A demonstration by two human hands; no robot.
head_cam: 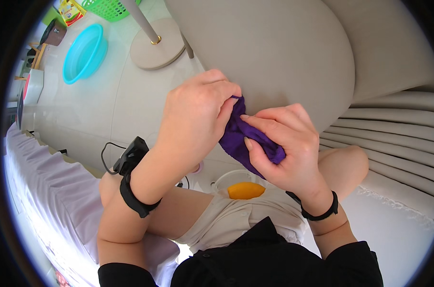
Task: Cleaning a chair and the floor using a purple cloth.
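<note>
A purple cloth (pixel 238 136) with a folded, thick-looking edge is stretched between my two hands. My left hand (pixel 199 107) pinches its upper corner between thumb and fingers. Lower and to the right, my right hand (pixel 288 143) grips the folded edge with thumb and forefinger. The cloth's lower part hangs down above my lap, partly hidden behind the right hand. Beneath it, between my legs, shows a white-rimmed container (pixel 224 177) and a yellow-orange item (pixel 246 190), whose kind I cannot tell.
A beige rounded seat (pixel 274 46) lies just beyond my hands, beside a ribbed cushion (pixel 389 132). On the tiled floor stand a round lamp-like base (pixel 156 53), a blue plastic basin (pixel 85 53) and a green basket (pixel 109 9). A lilac ruffled cover (pixel 59 179) hangs at left.
</note>
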